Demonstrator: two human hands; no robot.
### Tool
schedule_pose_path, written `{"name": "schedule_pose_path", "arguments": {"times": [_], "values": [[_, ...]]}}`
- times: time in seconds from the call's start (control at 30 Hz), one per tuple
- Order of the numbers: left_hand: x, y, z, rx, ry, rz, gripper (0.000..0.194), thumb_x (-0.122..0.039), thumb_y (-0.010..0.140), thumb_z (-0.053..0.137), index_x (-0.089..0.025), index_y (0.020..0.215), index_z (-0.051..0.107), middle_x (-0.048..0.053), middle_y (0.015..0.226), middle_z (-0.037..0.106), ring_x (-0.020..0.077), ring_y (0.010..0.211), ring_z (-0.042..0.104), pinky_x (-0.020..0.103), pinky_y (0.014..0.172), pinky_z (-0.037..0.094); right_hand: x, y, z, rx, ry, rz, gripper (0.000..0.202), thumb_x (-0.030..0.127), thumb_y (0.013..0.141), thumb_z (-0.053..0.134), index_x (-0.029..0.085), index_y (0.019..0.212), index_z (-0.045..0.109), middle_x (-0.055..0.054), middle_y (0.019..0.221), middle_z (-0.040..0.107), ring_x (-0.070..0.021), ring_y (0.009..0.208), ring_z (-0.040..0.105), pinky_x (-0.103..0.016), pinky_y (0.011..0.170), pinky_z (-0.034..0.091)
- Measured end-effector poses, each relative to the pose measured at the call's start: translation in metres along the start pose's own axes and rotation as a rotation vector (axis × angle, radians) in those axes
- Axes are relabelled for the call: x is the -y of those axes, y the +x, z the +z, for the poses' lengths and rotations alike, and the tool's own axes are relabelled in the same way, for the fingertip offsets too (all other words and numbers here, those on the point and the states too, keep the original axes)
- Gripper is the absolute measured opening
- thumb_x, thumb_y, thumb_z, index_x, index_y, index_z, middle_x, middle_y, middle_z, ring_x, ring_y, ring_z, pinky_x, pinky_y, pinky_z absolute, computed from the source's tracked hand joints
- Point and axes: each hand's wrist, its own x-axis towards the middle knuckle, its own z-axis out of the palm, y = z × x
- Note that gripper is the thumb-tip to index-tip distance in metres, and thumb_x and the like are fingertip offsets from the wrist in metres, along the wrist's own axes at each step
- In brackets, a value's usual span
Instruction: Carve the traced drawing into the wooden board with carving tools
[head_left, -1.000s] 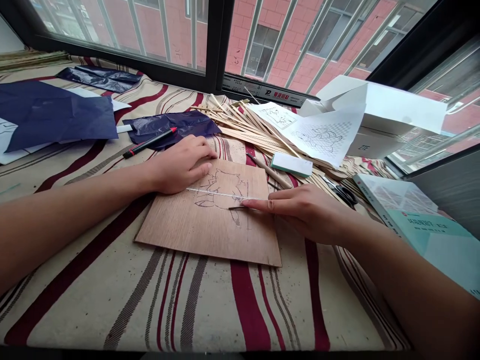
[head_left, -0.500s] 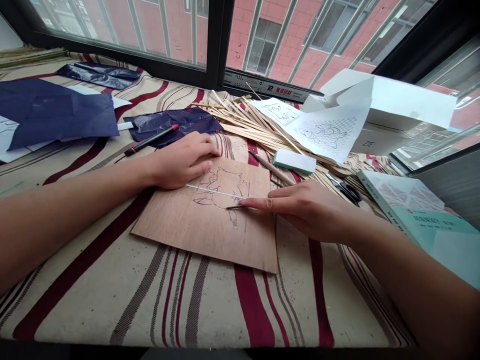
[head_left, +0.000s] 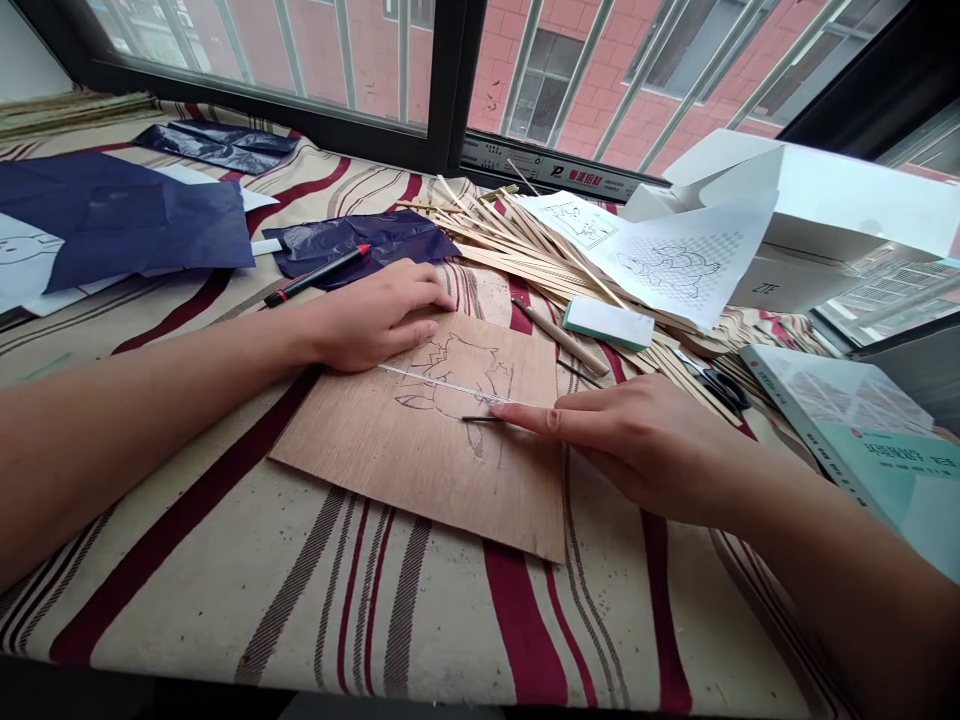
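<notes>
A thin wooden board (head_left: 420, 470) lies on the striped cloth, with a line drawing of a figure (head_left: 469, 370) on it. My left hand (head_left: 382, 315) rests on the board's upper left part, thumb and fingers apart, palm down. A thin white strip or line (head_left: 442, 381) crosses the drawing from beside the left hand to my right fingertip. My right hand (head_left: 622, 430) reaches in from the right, index finger stretched along the board and the other fingers curled under. From beneath that finger a thin dark rod (head_left: 478, 418) sticks out over the drawing; its rest is hidden by the hand.
Beyond the board lie a black-and-red pen (head_left: 319, 275), dark blue carbon-like sheets (head_left: 150, 215), wooden strips (head_left: 517, 255), printed drawings (head_left: 667, 260), a wooden-handled tool (head_left: 562, 335) and a white-and-green block (head_left: 609, 323). Scissors (head_left: 724, 388), a book (head_left: 862, 440) and a white box (head_left: 840, 220) are at right.
The view has shifted slightly, so most things sit a little further right. My right hand looks slightly lower against the board; the dark rod stays under its index finger. The left hand keeps its place.
</notes>
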Motion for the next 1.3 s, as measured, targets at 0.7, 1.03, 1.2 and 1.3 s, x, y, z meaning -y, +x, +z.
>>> {"name": "schedule_pose_path", "arguments": {"times": [0.7, 1.03, 1.2, 1.3], "values": [[-0.004, 0.004, 0.000, 0.027, -0.001, 0.012, 0.045, -0.040, 0.100, 0.040, -0.019, 0.129, 0.068, 0.013, 0.133, 0.063, 0.0297, 0.124, 0.057, 0.045, 0.116, 0.041, 0.026, 0.003, 0.012, -0.093, -0.013, -0.011, 0.071, 0.003, 0.093, 0.046, 0.027, 0.159, 0.056, 0.001, 0.078, 0.073, -0.0124, 0.053, 0.054, -0.030, 0.052, 0.025], [-0.003, 0.003, 0.001, 0.025, -0.012, 0.007, 0.045, -0.040, 0.101, 0.039, -0.020, 0.131, 0.066, 0.012, 0.137, 0.061, 0.0293, 0.127, 0.055, 0.044, 0.118, 0.039, 0.035, -0.004, 0.013, -0.072, -0.038, 0.053, 0.074, 0.006, 0.092, 0.050, 0.029, 0.162, 0.049, -0.001, 0.085, 0.078, -0.0160, 0.058, 0.066, -0.031, 0.051, 0.029], [-0.002, 0.003, 0.002, 0.022, -0.020, 0.021, 0.045, -0.040, 0.101, 0.040, -0.018, 0.130, 0.067, 0.012, 0.138, 0.061, 0.0303, 0.126, 0.055, 0.044, 0.118, 0.038, 0.042, -0.003, 0.013, -0.070, -0.073, 0.048, 0.080, 0.003, 0.086, 0.051, 0.025, 0.163, 0.050, -0.002, 0.082, 0.079, -0.0165, 0.052, 0.061, -0.033, 0.048, 0.026], [-0.002, 0.003, 0.002, 0.024, -0.014, 0.027, 0.046, -0.039, 0.101, 0.039, -0.017, 0.131, 0.066, 0.013, 0.138, 0.060, 0.0303, 0.127, 0.054, 0.045, 0.119, 0.037, 0.047, 0.000, 0.008, -0.053, -0.085, 0.069, 0.072, 0.005, 0.088, 0.050, 0.021, 0.158, 0.056, -0.003, 0.085, 0.081, -0.0173, 0.055, 0.066, -0.032, 0.049, 0.030]]}}
